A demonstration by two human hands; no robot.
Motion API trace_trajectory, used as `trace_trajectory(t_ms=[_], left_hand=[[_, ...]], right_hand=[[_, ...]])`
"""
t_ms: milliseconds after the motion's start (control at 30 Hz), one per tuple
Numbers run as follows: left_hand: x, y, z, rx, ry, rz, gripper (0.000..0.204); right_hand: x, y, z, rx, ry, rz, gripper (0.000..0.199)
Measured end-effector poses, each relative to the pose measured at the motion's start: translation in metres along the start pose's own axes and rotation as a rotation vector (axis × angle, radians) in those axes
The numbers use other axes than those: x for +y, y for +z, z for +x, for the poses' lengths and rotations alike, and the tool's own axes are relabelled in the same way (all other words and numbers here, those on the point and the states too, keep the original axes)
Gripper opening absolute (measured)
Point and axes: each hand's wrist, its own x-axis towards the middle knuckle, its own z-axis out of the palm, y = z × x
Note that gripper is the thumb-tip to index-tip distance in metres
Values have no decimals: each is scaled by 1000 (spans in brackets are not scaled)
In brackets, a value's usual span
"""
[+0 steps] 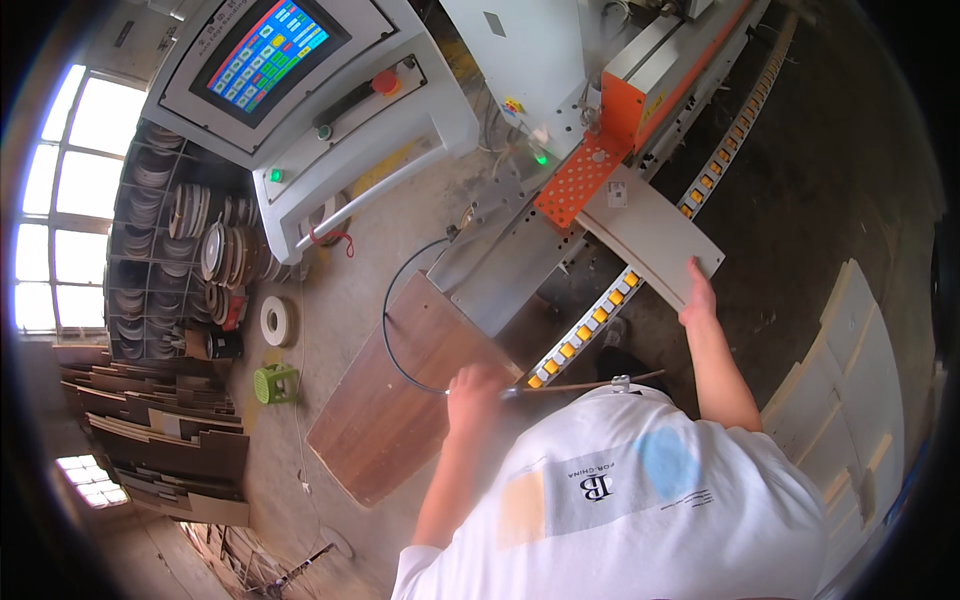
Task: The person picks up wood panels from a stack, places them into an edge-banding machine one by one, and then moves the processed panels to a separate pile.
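Observation:
My right hand (699, 293) grips the near right edge of a pale grey board (655, 235), fingers along its edge. The board's far end reaches under an orange perforated guard (583, 180) on the machine, and a small label lies on its top. Beneath it runs a rail with yellow rollers (600, 314). My left hand (475, 395) is smeared by motion and closed around a black hose (386, 300) that curves down from the machine. Just right of this hand a metallic fitting shows, partly hidden. A brown wood-grain board (410, 385) lies beside and below my left hand.
A control panel with a lit screen (268, 60) and red knob (384, 82) stands at the far left. Racks of edging rolls (215, 250), a green stool (276, 383) and stacked boards (165, 430) are left. Pale boards (845, 400) stack at right.

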Motion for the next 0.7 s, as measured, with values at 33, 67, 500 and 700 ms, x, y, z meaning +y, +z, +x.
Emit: trace_trajectory(t_ms=[33, 67, 500, 700], left_hand=[[-4, 1, 3, 19, -11, 1, 23], [-7, 1, 5, 37, -22, 1, 24], [-102, -79, 51, 520, -127, 160, 8], [-216, -106, 92, 917, -206, -571, 11]], right_hand=[[-14, 3, 8, 12, 9, 25, 62], [-28, 5, 14, 12, 20, 3, 65], [-80, -49, 107, -19, -193, 210, 52], [24, -136, -26, 67, -124, -223, 45]])
